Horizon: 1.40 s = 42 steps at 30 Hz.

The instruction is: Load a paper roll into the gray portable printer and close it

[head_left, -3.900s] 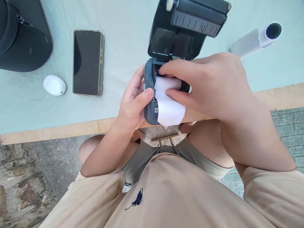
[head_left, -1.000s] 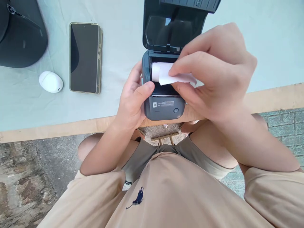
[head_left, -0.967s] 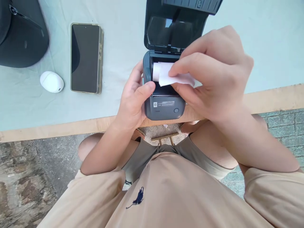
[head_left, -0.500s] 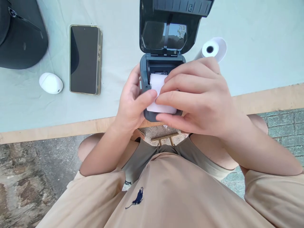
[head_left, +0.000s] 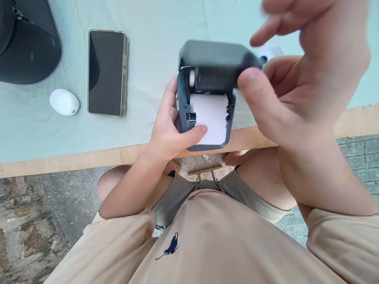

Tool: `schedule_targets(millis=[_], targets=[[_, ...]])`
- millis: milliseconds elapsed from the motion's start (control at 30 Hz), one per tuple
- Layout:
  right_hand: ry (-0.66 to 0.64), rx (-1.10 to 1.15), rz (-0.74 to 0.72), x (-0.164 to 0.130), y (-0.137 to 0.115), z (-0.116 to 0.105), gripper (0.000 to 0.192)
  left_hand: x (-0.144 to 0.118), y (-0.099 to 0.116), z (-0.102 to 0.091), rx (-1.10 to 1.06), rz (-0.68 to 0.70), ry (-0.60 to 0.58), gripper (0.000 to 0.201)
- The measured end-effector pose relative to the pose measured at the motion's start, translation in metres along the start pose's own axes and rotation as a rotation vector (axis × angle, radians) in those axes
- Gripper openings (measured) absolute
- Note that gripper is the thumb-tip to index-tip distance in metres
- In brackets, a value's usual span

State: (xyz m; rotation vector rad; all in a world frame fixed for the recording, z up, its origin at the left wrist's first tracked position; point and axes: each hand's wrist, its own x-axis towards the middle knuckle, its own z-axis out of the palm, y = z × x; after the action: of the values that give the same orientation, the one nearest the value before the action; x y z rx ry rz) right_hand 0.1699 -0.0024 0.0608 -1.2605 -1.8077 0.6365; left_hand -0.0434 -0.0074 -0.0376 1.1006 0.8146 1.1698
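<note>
Between the two hands, at the near edge of the worktop (head_left: 89, 156), sits one small grey printer (head_left: 183, 114). One white paper strip (head_left: 211, 118) lies over its front face, drawn down from the bay. The printer's lid (head_left: 213, 53) is tilted forward over the bay, partly lowered; whether it is latched cannot be told.

The left hand (head_left: 170, 130) wraps the left side of the printer body, fingers curled behind it, thumb laid across the lower left corner of the paper strip. This hand is closed in a grip on the printer.

The right hand (head_left: 296, 86) is raised to the right of the printer and is blurred. Its thumb reaches toward the right end of the lid, and the fingers are loosely spread above; it grips nothing that can be seen, and contact with the lid cannot be confirmed.

Beyond the right hand, one white paper roll (head_left: 271, 51) shows partly behind the lid. Well to the left of the left hand lie one phone (head_left: 107, 73), face up, one white oval object (head_left: 64, 101) just beside it, and one black bag (head_left: 28, 43) at the far left corner.
</note>
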Motion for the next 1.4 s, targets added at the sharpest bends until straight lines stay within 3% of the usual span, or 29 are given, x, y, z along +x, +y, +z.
schedule_targets(millis=[100, 233, 333, 533, 667, 967, 1167, 1400], targets=[[-0.082, -0.210, -0.184, -0.001, -0.004, -0.003, 0.026, 0.000, 0.000, 0.002, 0.007, -0.024, 0.006, 0.095], [-0.234, -0.183, -0.191, -0.004, -0.001, -0.007, 0.019, 0.001, 0.000, 0.001, 0.024, -0.046, 0.013, 0.100], [-0.298, -0.181, -0.149, -0.004, 0.000, -0.007, 0.017, 0.001, 0.001, -0.002, 0.000, -0.042, -0.014, 0.090], [-0.243, -0.146, -0.017, -0.006, -0.009, -0.002, 0.031, -0.001, 0.007, 0.004, -0.099, 0.018, -0.014, 0.089], [-0.319, -0.054, 0.092, -0.010, -0.013, 0.000, 0.053, -0.007, 0.023, 0.018, -0.103, -0.077, 0.050, 0.060], [-0.421, -0.004, 0.166, -0.002, -0.010, 0.003, 0.057, -0.010, 0.030, 0.023, -0.104, -0.079, 0.033, 0.040], [-0.419, 0.019, 0.121, 0.000, -0.006, 0.003, 0.056, -0.007, 0.021, 0.019, -0.206, 0.003, 0.016, 0.044], [-0.443, 0.077, 0.103, -0.006, -0.001, -0.004, 0.056, -0.002, 0.022, 0.016, -0.198, -0.029, -0.010, 0.054]])
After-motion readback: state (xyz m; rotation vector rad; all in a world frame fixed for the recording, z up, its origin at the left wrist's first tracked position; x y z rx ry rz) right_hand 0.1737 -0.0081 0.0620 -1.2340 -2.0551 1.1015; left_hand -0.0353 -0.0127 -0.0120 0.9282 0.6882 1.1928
